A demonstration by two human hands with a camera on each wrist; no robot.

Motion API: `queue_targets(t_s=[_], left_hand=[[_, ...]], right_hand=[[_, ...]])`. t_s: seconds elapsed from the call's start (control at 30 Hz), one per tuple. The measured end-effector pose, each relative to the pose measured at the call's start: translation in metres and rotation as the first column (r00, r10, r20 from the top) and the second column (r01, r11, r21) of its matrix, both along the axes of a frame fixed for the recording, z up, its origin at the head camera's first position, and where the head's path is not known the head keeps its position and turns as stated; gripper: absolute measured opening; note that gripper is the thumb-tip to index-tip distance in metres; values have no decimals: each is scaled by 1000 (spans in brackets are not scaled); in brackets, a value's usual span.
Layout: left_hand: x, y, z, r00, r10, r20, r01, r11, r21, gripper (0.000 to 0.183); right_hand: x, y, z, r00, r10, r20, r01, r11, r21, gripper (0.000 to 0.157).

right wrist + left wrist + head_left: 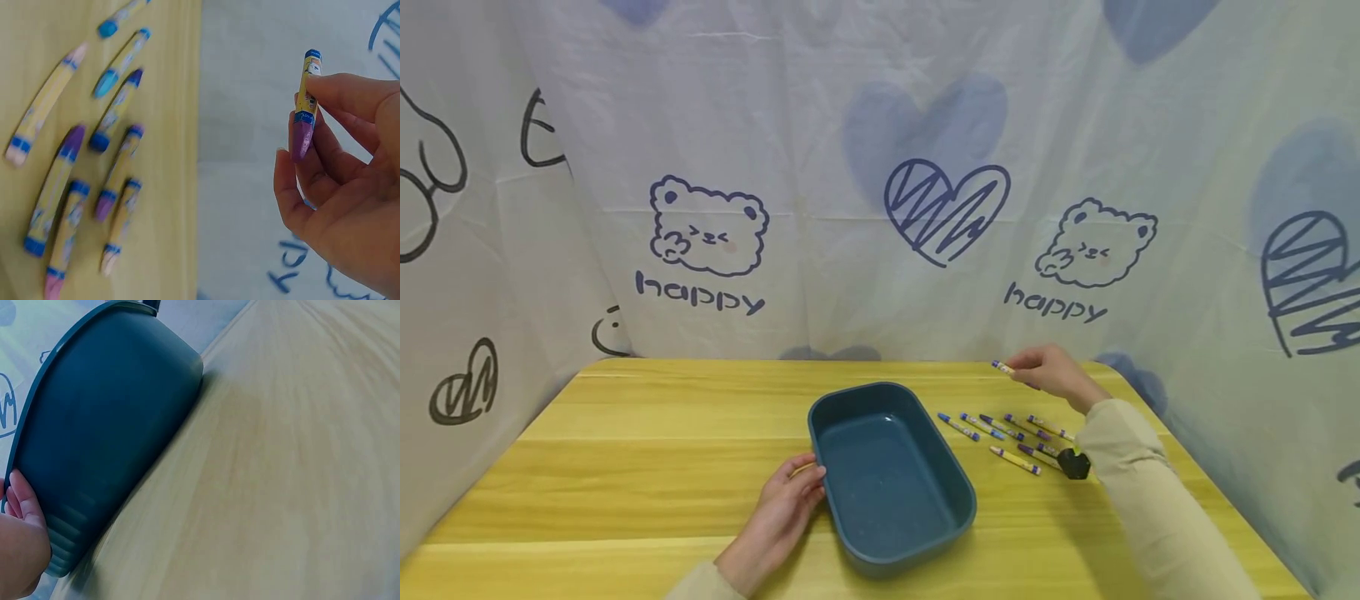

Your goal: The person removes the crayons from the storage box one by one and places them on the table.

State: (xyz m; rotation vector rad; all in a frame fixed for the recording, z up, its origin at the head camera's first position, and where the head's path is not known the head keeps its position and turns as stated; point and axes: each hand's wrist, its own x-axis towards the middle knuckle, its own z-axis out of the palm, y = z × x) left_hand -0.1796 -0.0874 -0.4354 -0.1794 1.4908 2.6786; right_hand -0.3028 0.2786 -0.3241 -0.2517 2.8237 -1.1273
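Observation:
A dark teal plastic bin (887, 554) stands on the table with nothing inside. My left hand (786, 504) grips its left rim; the left wrist view shows fingers (26, 499) against the outer wall. Raised over the far right of the table, my right hand (1052, 372) pinches an oil crayon (306, 103) between thumb and fingers. That crayon has a purple tip and a yellow wrapper with blue bands. Several more crayons lie loose right of the bin, among them a pale one (1015, 460), a blue one (958, 426) and a dark purple one (55, 190).
The wooden table (647, 467) ends at a hanging cloth (827, 275) printed with hearts and bears, which also runs down both sides. A small black object (1073, 463) shows beside my right sleeve (1157, 492), close to the crayons.

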Motion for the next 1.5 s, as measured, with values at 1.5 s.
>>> queue_targets(t_s=[1.5], left_hand=[[0, -1, 0, 1000, -15, 2, 15, 1000, 0, 15]], right_hand=[[44, 116, -86, 997, -63, 39, 60, 996, 58, 28]])
